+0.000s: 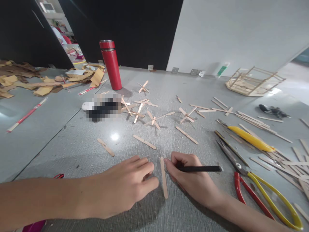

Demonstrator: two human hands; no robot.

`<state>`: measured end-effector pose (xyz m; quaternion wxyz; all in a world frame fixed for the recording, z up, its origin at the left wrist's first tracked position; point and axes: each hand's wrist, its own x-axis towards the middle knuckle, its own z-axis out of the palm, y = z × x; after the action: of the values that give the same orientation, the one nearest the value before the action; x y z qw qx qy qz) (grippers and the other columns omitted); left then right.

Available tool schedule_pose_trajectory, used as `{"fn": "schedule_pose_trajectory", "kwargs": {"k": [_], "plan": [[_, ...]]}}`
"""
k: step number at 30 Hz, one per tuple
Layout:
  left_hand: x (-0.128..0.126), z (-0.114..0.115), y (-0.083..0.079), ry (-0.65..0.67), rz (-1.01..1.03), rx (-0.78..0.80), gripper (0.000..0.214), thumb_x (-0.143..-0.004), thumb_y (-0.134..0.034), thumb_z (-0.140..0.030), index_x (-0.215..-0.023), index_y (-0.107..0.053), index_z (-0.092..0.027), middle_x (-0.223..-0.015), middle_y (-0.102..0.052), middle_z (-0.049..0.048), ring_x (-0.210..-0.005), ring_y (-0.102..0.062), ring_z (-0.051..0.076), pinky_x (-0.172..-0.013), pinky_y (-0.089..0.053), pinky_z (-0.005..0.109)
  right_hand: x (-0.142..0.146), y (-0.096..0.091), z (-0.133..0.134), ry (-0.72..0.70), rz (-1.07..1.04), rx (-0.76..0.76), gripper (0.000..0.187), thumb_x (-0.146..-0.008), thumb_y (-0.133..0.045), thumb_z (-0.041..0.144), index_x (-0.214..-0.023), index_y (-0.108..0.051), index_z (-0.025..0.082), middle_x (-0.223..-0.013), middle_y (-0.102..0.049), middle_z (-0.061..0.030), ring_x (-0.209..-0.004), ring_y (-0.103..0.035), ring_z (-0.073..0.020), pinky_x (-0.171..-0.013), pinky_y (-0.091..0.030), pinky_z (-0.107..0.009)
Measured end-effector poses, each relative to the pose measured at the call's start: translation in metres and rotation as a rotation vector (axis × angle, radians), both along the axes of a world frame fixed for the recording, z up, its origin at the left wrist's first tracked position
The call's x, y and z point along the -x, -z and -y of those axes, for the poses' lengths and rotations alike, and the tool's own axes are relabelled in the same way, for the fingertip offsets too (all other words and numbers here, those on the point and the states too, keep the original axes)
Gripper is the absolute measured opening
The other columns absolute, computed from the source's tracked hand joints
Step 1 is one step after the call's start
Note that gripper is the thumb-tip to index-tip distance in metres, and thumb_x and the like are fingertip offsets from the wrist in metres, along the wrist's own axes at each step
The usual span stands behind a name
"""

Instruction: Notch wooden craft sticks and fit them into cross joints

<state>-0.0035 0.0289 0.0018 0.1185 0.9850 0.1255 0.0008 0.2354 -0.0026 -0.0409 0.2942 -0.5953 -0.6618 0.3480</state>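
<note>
My right hand (190, 174) grips a black pen-like tool (207, 168), my left hand (131, 183) is loosely curled, empty; the wooden stick (164, 180), lower centre of frame, appears light, stiff, snappable: hold near its ends.

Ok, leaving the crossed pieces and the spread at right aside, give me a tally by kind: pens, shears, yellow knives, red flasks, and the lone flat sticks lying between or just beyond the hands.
Lone flat sticks: 4
Black pen: 1
Shears: 1
Yellow knife: 1
Red flask: 1
Total: 8
</note>
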Motion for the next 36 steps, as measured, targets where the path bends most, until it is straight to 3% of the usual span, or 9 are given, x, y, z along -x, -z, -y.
{"fn": "schedule_pose_trajectory", "kwargs": {"k": [3,6,11,15,23,36], "plan": [[-0.001,0.002,0.004,0.040,-0.002,-0.016,0.068,-0.085,-0.067,-0.012,-0.149,-0.046,-0.021,-0.143,-0.050,0.0207,-0.132,-0.050,0.039,-0.104,-0.047,0.054,0.000,0.000,0.000,-0.022,-0.014,0.000,0.043,-0.099,-0.054,0.033,-0.062,-0.035,0.023,-0.054,-0.037,0.0070,-0.052,-0.032,-0.0104,-0.046,-0.027,-0.025],[-0.001,0.004,0.011,0.056,-0.038,-0.018,0.079,-0.090,-0.066,-0.014,-0.160,-0.032,-0.029,-0.162,-0.034,0.0204,-0.153,-0.027,0.043,-0.117,-0.030,0.069,-0.001,0.001,-0.001,-0.039,-0.023,-0.009,0.043,-0.099,-0.055,0.032,-0.062,-0.035,0.023,-0.055,-0.035,0.0075,-0.053,-0.030,-0.0103,-0.047,-0.027,-0.025],[0.000,-0.001,0.013,0.089,-0.112,0.053,0.110,-0.065,-0.086,-0.011,-0.159,-0.031,-0.026,-0.168,-0.021,0.0268,-0.157,-0.018,0.045,-0.121,-0.023,0.069,-0.004,0.003,-0.003,-0.052,-0.026,-0.021,0.044,-0.098,-0.056,0.031,-0.061,-0.034,0.023,-0.055,-0.032,0.0080,-0.052,-0.028,-0.0100,-0.047,-0.024,-0.026],[0.001,-0.004,0.010,0.092,-0.106,0.061,0.115,-0.060,-0.085,-0.006,-0.159,-0.032,-0.028,-0.171,-0.016,0.0248,-0.157,-0.017,0.044,-0.122,-0.021,0.068,-0.005,0.004,-0.001,-0.050,-0.027,-0.022,0.044,-0.099,-0.055,0.031,-0.061,-0.035,0.023,-0.054,-0.034,0.0081,-0.051,-0.029,-0.0099,-0.047,-0.024,-0.026],[0.001,0.001,0.012,0.058,-0.120,0.059,0.108,-0.068,-0.080,-0.002,-0.161,-0.032,-0.029,-0.172,-0.010,0.0229,-0.157,-0.016,0.046,-0.121,-0.023,0.071,-0.005,0.005,-0.002,-0.054,-0.022,-0.034,0.045,-0.100,-0.056,0.032,-0.061,-0.036,0.023,-0.054,-0.035,0.0076,-0.052,-0.029,-0.0103,-0.047,-0.025,-0.027],[0.000,0.000,0.019,0.054,-0.109,0.074,0.119,-0.060,-0.086,-0.004,-0.161,-0.029,-0.029,-0.172,-0.010,0.0242,-0.157,-0.015,0.048,-0.121,-0.021,0.072,-0.005,0.004,-0.001,-0.073,-0.028,-0.037,0.043,-0.098,-0.054,0.029,-0.061,-0.032,0.024,-0.056,-0.029,0.0080,-0.053,-0.026,-0.0107,-0.047,-0.024,-0.027]]}}
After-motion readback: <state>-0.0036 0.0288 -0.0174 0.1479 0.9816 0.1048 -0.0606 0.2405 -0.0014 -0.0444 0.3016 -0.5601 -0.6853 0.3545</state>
